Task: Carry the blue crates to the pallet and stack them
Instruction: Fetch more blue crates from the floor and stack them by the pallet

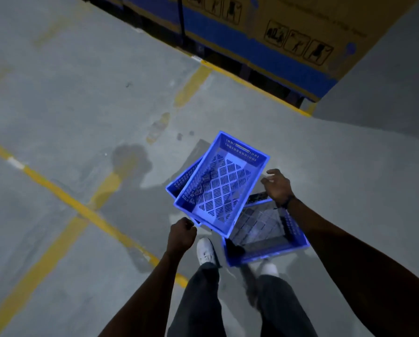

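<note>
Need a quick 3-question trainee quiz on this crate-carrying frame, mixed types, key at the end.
1. True or false: the top crate sits askew over the crates below.
2. Which hand is spread open above a crate: A) left hand B) right hand?
3. Fill in: the lines painted on the floor are ____.

Key: 1 true. 2 B; the left is closed in a fist by the top crate's near corner, grip unclear. 3 yellow.

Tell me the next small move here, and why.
Probably close the right hand on the crate rim. The left hand is fisted at the near corner of the top blue crate, which sits skewed over another, while the right hand's fingers are spread, seemingly gripping nothing.
</note>
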{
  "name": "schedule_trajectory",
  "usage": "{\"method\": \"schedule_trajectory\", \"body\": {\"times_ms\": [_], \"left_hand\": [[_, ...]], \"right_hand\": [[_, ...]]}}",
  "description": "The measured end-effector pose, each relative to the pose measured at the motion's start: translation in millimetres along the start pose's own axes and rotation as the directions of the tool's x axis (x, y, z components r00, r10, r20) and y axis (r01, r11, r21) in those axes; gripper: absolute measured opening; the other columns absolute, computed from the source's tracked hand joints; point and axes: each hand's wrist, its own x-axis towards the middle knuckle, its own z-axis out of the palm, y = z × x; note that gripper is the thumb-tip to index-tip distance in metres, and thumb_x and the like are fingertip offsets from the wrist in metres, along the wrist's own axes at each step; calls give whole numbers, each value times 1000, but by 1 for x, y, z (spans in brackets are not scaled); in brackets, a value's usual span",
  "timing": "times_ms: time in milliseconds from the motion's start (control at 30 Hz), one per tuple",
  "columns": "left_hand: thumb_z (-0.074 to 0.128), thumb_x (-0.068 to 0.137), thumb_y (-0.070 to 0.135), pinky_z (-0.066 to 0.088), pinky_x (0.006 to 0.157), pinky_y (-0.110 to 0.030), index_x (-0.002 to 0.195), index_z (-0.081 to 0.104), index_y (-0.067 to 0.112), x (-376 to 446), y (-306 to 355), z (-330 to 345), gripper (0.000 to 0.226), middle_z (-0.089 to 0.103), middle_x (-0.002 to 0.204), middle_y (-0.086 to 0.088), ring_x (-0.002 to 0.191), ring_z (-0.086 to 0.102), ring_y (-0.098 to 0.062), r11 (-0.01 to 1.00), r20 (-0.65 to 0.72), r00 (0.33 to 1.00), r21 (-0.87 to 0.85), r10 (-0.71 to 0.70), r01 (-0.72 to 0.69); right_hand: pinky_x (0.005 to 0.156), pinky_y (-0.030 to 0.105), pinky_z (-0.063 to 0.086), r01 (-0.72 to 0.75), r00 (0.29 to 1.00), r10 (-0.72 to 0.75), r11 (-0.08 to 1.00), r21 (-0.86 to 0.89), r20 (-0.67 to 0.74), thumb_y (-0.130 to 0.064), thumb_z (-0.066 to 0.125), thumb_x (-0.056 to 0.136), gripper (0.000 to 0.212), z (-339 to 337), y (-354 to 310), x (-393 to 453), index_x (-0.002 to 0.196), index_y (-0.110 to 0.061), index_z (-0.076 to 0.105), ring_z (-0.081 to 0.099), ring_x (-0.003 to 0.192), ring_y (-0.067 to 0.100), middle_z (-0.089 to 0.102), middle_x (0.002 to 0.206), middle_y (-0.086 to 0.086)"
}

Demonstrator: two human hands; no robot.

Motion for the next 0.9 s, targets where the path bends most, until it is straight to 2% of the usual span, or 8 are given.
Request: {"method": "schedule_trajectory", "body": {"times_ms": [100, 200, 433, 533, 633, 700, 767, 900], "left_hand": [[61, 90, 16, 45, 83, -33, 100, 65, 4, 21, 6, 16, 16, 71, 106, -14, 104, 64, -32, 996, 16, 996, -11, -92, 92], [60, 91, 19, 43, 82, -31, 109, 65, 3, 46, 3, 38, 25, 70, 112, -14, 107, 62, -32, 979, 8, 982, -77, -186, 186], [62, 94, 23, 46, 80, -34, 126, 53, -1, 111, -20, 117, 41, 64, 121, -18, 108, 61, -34, 924, -57, 939, -207, -339, 321], [63, 94, 24, 49, 87, -41, 136, 40, -4, 148, -32, 161, 55, 51, 133, -24, 113, 56, -41, 906, -147, 914, -262, -378, 332], [60, 96, 19, 45, 88, -47, 147, 26, -6, 184, -35, 201, 66, 35, 143, -30, 116, 51, -50, 889, -237, 872, -281, -428, 360], [58, 98, 21, 45, 82, -44, 154, 14, -6, 205, -35, 227, 76, 28, 150, -31, 115, 54, -52, 902, -299, 857, -241, -420, 358], [57, 97, 24, 47, 79, -45, 157, 7, -3, 222, -33, 249, 83, 26, 154, -26, 124, 50, -48, 923, -350, 855, -148, -384, 354], [65, 80, 14, 41, 62, -39, 143, 30, 6, 227, -35, 271, 72, 35, 133, -14, 110, 51, -44, 900, -526, 738, -150, -423, 409]], "right_hand": [[92, 35, 45, -3, 1000, 4, 998, -61, 28, -25, 62, 97, 45, 4, 1, 46, 133, -2, 51, 62, 113, 37, 65, 123, 22], [91, 32, 43, 19, 998, -13, 995, -97, 58, -25, 63, 97, 46, 14, 10, 100, 134, -1, 51, 60, 117, 36, 64, 126, 21], [94, 44, 47, 48, 993, -30, 986, -160, 117, -25, 67, 92, 48, 52, 43, 237, 130, -1, 52, 61, 111, 41, 64, 120, 25], [96, 39, 42, 142, 987, -120, 960, -241, 105, -38, 61, 79, 66, 71, 59, 291, 131, 1, 52, 57, 116, 41, 60, 122, 28], [103, 41, 38, 280, 958, -241, 896, -344, 153, -38, 48, 70, 81, 88, 78, 344, 140, 3, 44, 50, 123, 44, 51, 132, 31], [109, 45, 36, 349, 935, -282, 838, -420, 214, -39, 44, 70, 87, 99, 93, 373, 148, 0, 36, 44, 131, 44, 45, 142, 28], [109, 50, 34, 384, 921, -290, 782, -492, 258, -41, 41, 71, 91, 112, 108, 392, 153, -6, 28, 43, 134, 42, 42, 147, 24], [96, 51, 32, 431, 895, -398, 660, -616, 201, -40, 42, 77, 89, 133, 140, 412, 157, -11, 16, 48, 121, 41, 45, 136, 23]]}}
